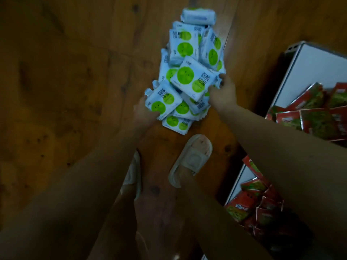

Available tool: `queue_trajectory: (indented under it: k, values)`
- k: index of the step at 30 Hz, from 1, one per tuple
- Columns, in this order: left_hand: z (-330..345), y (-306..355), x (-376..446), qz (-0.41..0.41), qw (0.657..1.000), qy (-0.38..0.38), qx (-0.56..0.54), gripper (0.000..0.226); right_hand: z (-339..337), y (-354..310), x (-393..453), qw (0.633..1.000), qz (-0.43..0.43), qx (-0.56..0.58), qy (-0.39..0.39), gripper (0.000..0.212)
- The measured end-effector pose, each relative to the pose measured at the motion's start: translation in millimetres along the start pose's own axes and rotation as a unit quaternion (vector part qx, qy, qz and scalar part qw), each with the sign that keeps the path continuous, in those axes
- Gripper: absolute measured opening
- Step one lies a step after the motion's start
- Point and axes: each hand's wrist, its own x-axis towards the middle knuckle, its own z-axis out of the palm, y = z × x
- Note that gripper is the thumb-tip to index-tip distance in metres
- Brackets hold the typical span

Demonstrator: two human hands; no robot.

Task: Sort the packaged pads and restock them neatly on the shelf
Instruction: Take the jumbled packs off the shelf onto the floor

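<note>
Plainly, the risk here is slippage. Furthest left lies only the wooden floor [56,91], dim and knotted. Next comes the left hand [144,112], its fingers curled around the near-left edge of a pale blue pack with green circles [162,102] at the bottom left of the pile of packaged pads [187,76]. That pile sits on the floor, straight ahead of the person's slippered feet [191,158], with packs leaning at all angles and one roll-shaped pack [198,15] at the far end. On the pile's right side, the right hand [223,91] pinches the corner of a tilted upper pack [195,79]; its fingers are curled, though blur hides exactly how firmly they hold. To the right stands the white shelf [300,61], with red snack packets [309,113] jumbled on its tiers.

The packs look smooth and glossy, so I judge that lifting either held pack by an edge could let it slide free. Pulling one from a loose heap may also drag its neighbours sideways and scatter them across the floor. The light is poor, so the near-identical packs could be missorted. The shelf tiers in view are crowded with red packets, so the pads could easily be set down unevenly or mixed among them.
</note>
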Motion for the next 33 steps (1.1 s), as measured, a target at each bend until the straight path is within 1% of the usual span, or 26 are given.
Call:
queue_trajectory:
  k: [2,4,6,8,10,12,15,18,20,22,25,29,33]
  values:
    - [-7.5,11.8,-12.3,0.018,1.0,-0.002,0.016,0.095,-8.3,0.5,-13.6,1.0,-0.007,-0.029,0.006,0.046]
    - [-16.9,26.5,-28.9,0.031,0.998,-0.027,0.042,0.086,-17.7,-4.4,-33.0,0.999,0.004,-0.043,-0.008,0.039]
    - [-28.7,48.9,-55.5,0.033,0.995,-0.06,0.071,0.075,-29.4,-18.8,-65.6,0.998,0.012,-0.051,-0.039,0.026]
    - [-42.6,82.7,-94.9,0.024,0.99,-0.093,0.105,0.064,-46.8,-39.9,-108.9,0.994,0.014,-0.064,-0.085,0.008]
    - [-58.9,125.2,-145.9,0.033,0.977,-0.134,0.161,0.05,-68.4,-65.6,-162.2,0.989,-0.002,-0.092,-0.113,0.017]
    - [-78.2,167.0,-200.8,0.077,0.956,-0.168,0.226,0.041,-93.1,-93.4,-222.2,0.991,-0.009,-0.092,-0.1,0.021]
    - [-111.0,218.1,-281.6,0.146,0.92,-0.182,0.313,0.03,-127.6,-123.0,-308.3,0.996,-0.008,-0.058,-0.064,0.026]
    - [-139.1,253.2,-348.6,0.222,0.898,-0.154,0.347,0.026,-159.2,-146.1,-381.4,0.998,-0.015,-0.058,-0.018,0.026]
    - [-154.7,259.0,-387.7,0.282,0.88,-0.14,0.356,0.025,-170.9,-154.5,-422.3,0.998,-0.022,-0.051,0.025,0.027]
    - [-169.1,251.5,-418.1,0.333,0.854,-0.142,0.374,0.025,-171.3,-155.4,-461.5,0.997,-0.017,-0.045,0.063,0.031]
    - [-195.9,238.0,-449.7,0.402,0.805,-0.149,0.409,0.025,-153.1,-150.7,-515.2,0.993,-0.001,-0.044,0.105,0.035]
    - [-228.2,232.6,-484.2,0.471,0.749,-0.185,0.429,0.023,-130.3,-151.1,-587.1,0.985,0.011,-0.016,0.17,0.032]
    - [-232.5,232.0,-537.8,0.548,0.659,-0.228,0.461,0.02,-127.8,-145.7,-658.3,0.964,0.039,0.033,0.261,0.035]
